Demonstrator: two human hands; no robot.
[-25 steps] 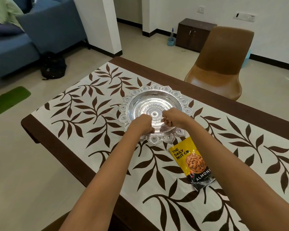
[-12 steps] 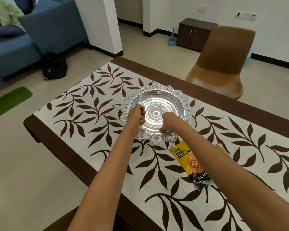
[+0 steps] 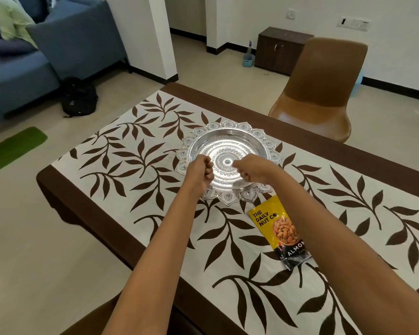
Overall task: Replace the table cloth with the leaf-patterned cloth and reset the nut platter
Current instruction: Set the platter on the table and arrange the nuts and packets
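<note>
The white cloth with brown leaves (image 3: 136, 165) lies flat over the dark wooden table (image 3: 58, 189). An ornate silver platter (image 3: 230, 125) sits on it, with nothing inside. My left hand (image 3: 200, 171) is a closed fist over the platter's near-left rim. My right hand (image 3: 254, 170) is curled shut above the platter's near-right part, its fingers pointing left. Neither hand shows anything in it, and I cannot tell if they touch the platter. A yellow and black almond packet (image 3: 271, 223) lies on the cloth just in front of the platter, partly hidden by my right forearm.
A brown chair (image 3: 324, 93) stands at the table's far side. A blue sofa (image 3: 22, 68), a black backpack (image 3: 79, 97) and a green mat (image 3: 12, 148) are on the left. A small dark cabinet (image 3: 281, 49) stands by the far wall.
Both hands have moved from the platter's near rim further in over the platter. The left went left and up, the right toward the centre. The platter and packet stayed put.
</note>
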